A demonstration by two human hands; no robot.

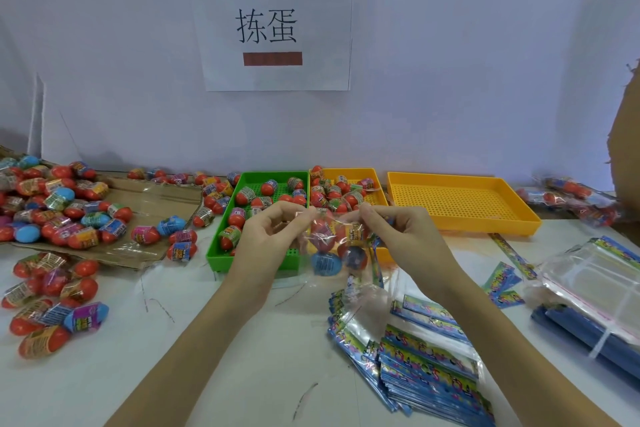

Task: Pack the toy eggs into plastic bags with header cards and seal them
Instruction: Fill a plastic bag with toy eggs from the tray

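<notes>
White tabletop: both hands (273, 229) (394, 229) pinch an egg-filled bag (332, 246) above egg-holding green tray (221, 246); right yellow tray (460, 204) bare.

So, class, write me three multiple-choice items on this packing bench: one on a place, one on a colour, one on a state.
1. Where does the empty tray stand?
A. far left
B. right of the other two trays
C. on the cardboard

2. What colour is the leftmost tray?
A. green
B. blue
C. white

3. What are the hands doing?
A. resting flat
B. holding scissors
C. pinching a clear bag of eggs

Answers: 1 B, it is rightmost; 2 A, green walls; 3 C, the left hand and right hand grip the bag's top.
</notes>
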